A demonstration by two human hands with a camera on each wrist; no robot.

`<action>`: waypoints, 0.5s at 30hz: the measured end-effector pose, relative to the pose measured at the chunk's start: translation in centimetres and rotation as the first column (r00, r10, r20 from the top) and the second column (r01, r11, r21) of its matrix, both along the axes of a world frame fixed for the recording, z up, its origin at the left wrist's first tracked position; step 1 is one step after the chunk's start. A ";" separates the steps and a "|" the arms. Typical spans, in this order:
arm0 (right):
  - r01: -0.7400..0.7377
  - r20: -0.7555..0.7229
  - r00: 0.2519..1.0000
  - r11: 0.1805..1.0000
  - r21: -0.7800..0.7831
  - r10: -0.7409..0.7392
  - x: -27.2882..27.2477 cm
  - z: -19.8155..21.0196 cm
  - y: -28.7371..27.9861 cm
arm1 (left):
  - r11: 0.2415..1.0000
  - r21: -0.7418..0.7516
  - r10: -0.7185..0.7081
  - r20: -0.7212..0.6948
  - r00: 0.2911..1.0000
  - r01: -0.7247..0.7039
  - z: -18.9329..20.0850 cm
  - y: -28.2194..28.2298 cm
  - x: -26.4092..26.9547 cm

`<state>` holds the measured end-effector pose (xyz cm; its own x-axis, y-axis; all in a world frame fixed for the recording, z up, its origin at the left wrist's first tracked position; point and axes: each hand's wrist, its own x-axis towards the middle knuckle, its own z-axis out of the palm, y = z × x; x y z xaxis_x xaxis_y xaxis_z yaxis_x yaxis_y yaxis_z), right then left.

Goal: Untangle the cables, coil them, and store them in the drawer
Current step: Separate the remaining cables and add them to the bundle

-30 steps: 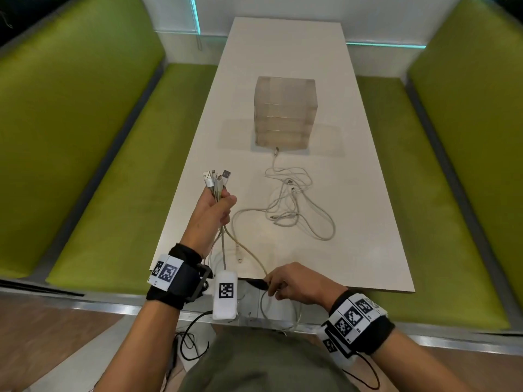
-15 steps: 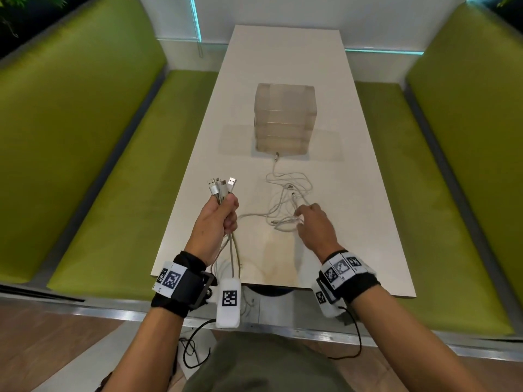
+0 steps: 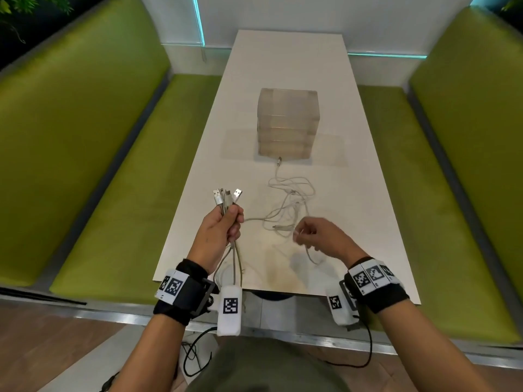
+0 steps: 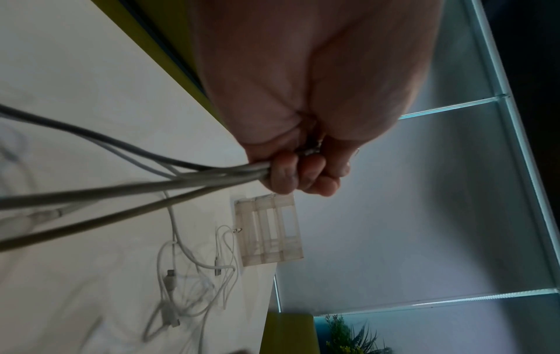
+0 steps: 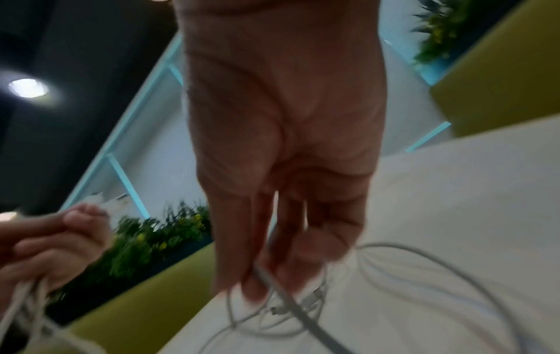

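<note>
1. Centrally, a translucent drawer unit is standing on the white desk, every drawer closed; its contents are too clouded to tell.
2. Nearer the person than that unit, a tangle of white cables is lying loose, one plug almost touching the unit's front.
3. Left of the tangle, the left hand is clenching a bundle of cable ends, plugs pointing upward.
4. Right of it, the right hand is pinching one thin cable, lifting it off the desk.
</note>
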<state>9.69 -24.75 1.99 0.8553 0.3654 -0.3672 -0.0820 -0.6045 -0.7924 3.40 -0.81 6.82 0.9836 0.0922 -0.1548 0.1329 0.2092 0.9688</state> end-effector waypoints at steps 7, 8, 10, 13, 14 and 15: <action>-0.191 -0.336 0.935 0.961 -0.199 0.117 -1.1 -0.2 0.2 | 1.000 -0.019 -0.005 -0.012 1.000 0.005 -0.3 -0.1 0.3; -0.121 -0.307 0.950 0.972 -0.203 0.054 -0.9 -0.3 0.6 | 1.000 -0.017 -0.006 -0.012 1.000 0.006 -0.4 -0.1 0.3; 0.005 -0.187 0.981 0.974 -0.229 -0.049 -0.1 -0.8 1.4 | 1.000 -0.011 -0.011 -0.011 1.000 0.011 -0.3 -0.2 0.3; 0.112 -0.071 0.988 0.945 -0.307 -0.141 0.6 -1.9 2.9 | 1.000 -0.009 -0.019 -0.008 1.000 0.019 -0.2 -0.4 0.1; 0.102 -0.022 0.993 0.920 -0.379 -0.119 0.6 -2.4 3.4 | 1.000 -0.010 -0.020 -0.008 1.000 0.020 -0.2 -0.5 0.0; 0.092 0.023 0.996 0.890 -0.446 -0.091 0.6 -2.8 3.9 | 1.000 -0.009 -0.021 -0.010 1.000 0.021 -0.2 -0.5 0.0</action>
